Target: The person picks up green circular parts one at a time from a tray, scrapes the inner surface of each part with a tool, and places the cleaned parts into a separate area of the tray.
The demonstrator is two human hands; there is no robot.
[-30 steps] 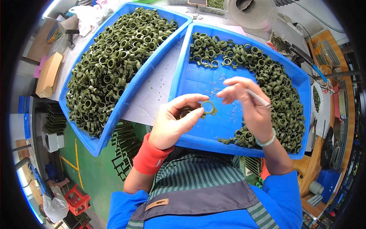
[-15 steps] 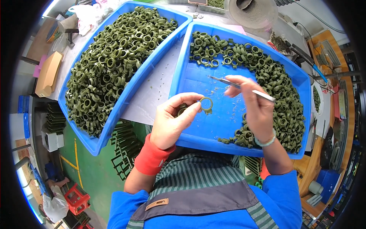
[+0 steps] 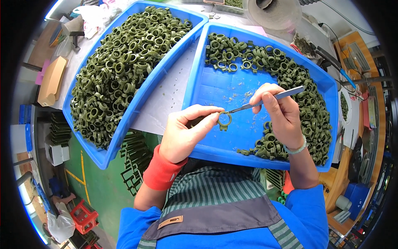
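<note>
- The left hand (image 3: 182,135) pinches an olive ring (image 3: 224,126) between thumb and index finger; the ring sits above the bare part of the right-hand blue tray, its small tab pointing down. Something else olive shows in the curl of the palm, mostly hidden.
- The right hand (image 3: 282,114) grips a slim metal knife (image 3: 290,91) like a pen, its tip at the upper edge of the ring.
- The right-hand blue tray (image 3: 215,89), below both hands, has loose olive rings (image 3: 306,93) banked along its far and right sides; pale shavings (image 3: 240,98) are scattered over its floor.
- The left-hand blue tray (image 3: 136,111), its far corner by the other tray, is heaped with similar rings.
- Farther right, a white round dish (image 3: 349,118) contains small green bits.
- Beyond the left-hand blue tray stands a cardboard box (image 3: 53,81), its contents unclear.
- On the dark apron band (image 3: 219,220), a tan label (image 3: 170,221) bears small dark marks.
</note>
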